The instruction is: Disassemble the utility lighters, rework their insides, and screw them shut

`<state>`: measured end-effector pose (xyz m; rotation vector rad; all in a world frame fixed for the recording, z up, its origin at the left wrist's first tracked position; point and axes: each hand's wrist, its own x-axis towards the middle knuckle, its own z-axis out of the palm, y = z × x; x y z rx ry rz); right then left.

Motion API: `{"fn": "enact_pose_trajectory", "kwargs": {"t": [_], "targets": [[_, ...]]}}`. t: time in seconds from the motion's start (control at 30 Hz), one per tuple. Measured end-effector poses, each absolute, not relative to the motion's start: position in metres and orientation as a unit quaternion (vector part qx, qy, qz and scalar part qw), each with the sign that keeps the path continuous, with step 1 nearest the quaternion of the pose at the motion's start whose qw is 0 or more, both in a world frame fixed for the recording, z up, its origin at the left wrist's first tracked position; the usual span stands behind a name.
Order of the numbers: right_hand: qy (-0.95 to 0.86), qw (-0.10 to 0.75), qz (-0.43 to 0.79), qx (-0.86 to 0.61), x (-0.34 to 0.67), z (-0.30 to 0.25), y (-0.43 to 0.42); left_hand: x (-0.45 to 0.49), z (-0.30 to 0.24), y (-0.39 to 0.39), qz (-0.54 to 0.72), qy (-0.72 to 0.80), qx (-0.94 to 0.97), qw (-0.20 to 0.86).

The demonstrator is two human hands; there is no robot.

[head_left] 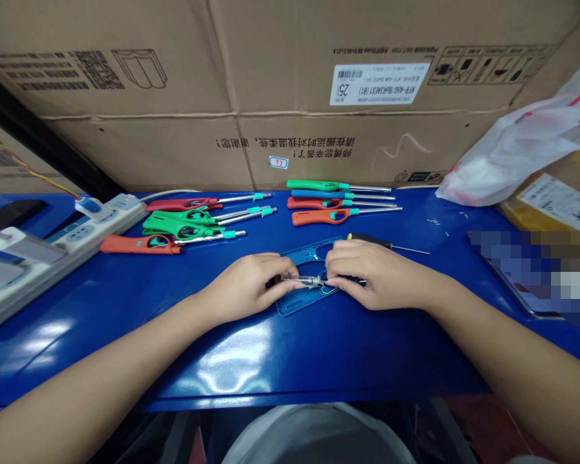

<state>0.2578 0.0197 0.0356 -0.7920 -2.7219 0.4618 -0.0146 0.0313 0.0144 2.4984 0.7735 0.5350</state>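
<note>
My left hand [249, 287] and my right hand [374, 274] meet at the middle of the blue table [294, 348]. Both are closed in a pinch on a thin metal tube part [307, 281] that lies across an open blue lighter shell [303, 278]. The left fingers hold the tube's left end, the right fingers its right end. A dark piece shows under the right fingers; I cannot make it out. A screwdriver with a black handle [386, 245] lies just behind my right hand.
Two groups of long-nosed lighters lie at the back: red and green ones [183, 225] on the left, green, blue and red ones [333, 201] in the middle. A white power strip [77, 235] sits left. Cardboard boxes [251, 84] wall the back. A plastic bag [522, 148] lies right.
</note>
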Motion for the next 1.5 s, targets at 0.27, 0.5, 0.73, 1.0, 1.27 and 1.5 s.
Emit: {"fn": "enact_pose_trajectory", "kwargs": {"t": [0.27, 0.5, 0.73, 1.0, 1.27, 1.5], "targets": [[-0.936, 0.126, 0.218, -0.246, 0.256, 0.040, 0.017, -0.013, 0.018, 0.027, 0.180, 0.272, 0.904, 0.276], [-0.927, 0.099, 0.216, -0.291, 0.265, 0.038, 0.025, -0.018, 0.025, 0.032, 0.169, 0.309, 0.883, 0.311], [-0.901, 0.111, 0.209, -0.363, 0.279, 0.050, 0.026, -0.014, 0.020, 0.027, 0.189, 0.316, 0.902, 0.228], [-0.854, -0.054, 0.242, -0.457, 0.299, 0.059, 0.030, -0.010, 0.023, 0.015, 0.162, 0.290, 0.933, 0.141], [-0.856, -0.038, 0.304, -0.416, 0.302, 0.064, 0.028, -0.011, 0.021, 0.015, 0.128, 0.284, 0.936, 0.165], [-0.873, 0.084, 0.248, -0.412, 0.302, 0.069, 0.030, -0.014, 0.022, 0.019, 0.131, 0.281, 0.931, 0.194]]}}
